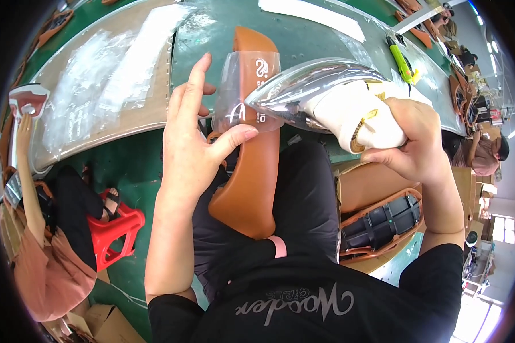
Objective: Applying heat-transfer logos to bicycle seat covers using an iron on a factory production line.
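Note:
A long brown, smooth padded piece (252,183) runs from my lap up onto the green table. Round its upper part sits a clear plastic sleeve (228,91) with printed marks. My right hand (420,134) is wrapped round the white body of a clothes iron (349,111). The iron's shiny metal plate is turned toward the sleeve, its tip overlapping it in view; whether they touch I cannot tell. Left of the sleeve, my left hand (189,123) is open with fingers spread. Its thumb reaches across the sleeve's lower edge, and it holds nothing.
Clear plastic bags (97,86) lie on cardboard at the left of the table. A bright green tool (402,63) lies at the far right. Below my right arm is an open box with a brown piece with a black ribbed underside (380,223). A person sits left near a red stool (129,220).

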`<state>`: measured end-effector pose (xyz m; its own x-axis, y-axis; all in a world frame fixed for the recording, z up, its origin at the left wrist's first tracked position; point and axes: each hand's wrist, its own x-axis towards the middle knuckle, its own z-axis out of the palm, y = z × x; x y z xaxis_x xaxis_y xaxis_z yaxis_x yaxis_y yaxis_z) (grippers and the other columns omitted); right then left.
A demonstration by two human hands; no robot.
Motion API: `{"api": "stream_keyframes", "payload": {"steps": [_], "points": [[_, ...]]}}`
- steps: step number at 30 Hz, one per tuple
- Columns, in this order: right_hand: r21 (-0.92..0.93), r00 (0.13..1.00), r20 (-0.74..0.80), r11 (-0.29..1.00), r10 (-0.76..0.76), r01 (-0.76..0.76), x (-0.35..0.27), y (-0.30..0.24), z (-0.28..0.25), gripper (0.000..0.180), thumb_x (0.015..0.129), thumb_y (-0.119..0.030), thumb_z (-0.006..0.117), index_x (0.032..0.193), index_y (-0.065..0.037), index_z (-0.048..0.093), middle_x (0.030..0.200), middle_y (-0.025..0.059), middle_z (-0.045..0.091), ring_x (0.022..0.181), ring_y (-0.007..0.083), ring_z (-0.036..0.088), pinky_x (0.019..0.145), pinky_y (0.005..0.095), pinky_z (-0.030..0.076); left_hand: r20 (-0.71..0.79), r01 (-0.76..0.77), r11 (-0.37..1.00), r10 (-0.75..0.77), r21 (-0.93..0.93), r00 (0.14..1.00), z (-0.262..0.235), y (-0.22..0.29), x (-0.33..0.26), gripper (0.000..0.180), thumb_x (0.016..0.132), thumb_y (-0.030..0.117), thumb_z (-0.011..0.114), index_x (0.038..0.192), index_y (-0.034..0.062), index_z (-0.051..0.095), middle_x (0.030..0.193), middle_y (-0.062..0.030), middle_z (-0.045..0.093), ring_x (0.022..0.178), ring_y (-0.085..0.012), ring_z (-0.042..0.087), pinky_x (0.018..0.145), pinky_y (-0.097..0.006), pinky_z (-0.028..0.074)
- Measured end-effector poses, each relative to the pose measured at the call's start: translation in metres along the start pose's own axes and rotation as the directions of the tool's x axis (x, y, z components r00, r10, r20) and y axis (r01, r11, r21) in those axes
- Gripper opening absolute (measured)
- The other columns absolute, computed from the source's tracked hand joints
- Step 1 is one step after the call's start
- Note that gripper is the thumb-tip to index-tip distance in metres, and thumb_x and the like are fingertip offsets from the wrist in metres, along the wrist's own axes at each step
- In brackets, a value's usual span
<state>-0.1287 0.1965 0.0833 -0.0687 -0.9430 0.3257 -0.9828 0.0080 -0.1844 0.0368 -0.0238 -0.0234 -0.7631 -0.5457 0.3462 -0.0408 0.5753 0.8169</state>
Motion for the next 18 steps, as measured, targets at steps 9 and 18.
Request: {"api": "stream_keyframes", "payload": {"steps": [9, 18], "points": [[0.111, 0.988, -0.002, 0.982, 0.153, -0.152, 0.006, 0.010, -0.006, 0.044, 0.063, -0.029, 0.082, 0.089, 0.001, 0.062, 0.076, 0.0132, 0.061, 0.070, 0.0297, 0.061, 0.063, 0.0315, 0.046, 0.018, -0.003, 1.000, 0.003, -0.017, 1.000, 0.000, -0.001, 0.001, 0.098, 0.056, 0.036, 0.083, 0.140, 0.0142, 0.037, 0.102, -0.0079, 0.051, 0.077, -0.0189, 0.044, 0.073, -0.031, 0.044], [0.205, 0.970, -0.066, 0.954, 0.235, -0.217, 0.008, 0.025, -0.003, 0.044, 0.070, -0.035, 0.077, 0.078, 0.003, 0.058, 0.062, 0.0115, 0.051, 0.055, 0.0225, 0.045, 0.053, 0.0304, 0.038, 0.032, -0.014, 1.000, 0.014, -0.016, 0.999, 0.002, 0.000, 0.002, 0.097, 0.059, 0.038, 0.081, 0.140, 0.0108, 0.037, 0.099, -0.0074, 0.050, 0.075, -0.0178, 0.043, 0.073, -0.031, 0.042]]}}
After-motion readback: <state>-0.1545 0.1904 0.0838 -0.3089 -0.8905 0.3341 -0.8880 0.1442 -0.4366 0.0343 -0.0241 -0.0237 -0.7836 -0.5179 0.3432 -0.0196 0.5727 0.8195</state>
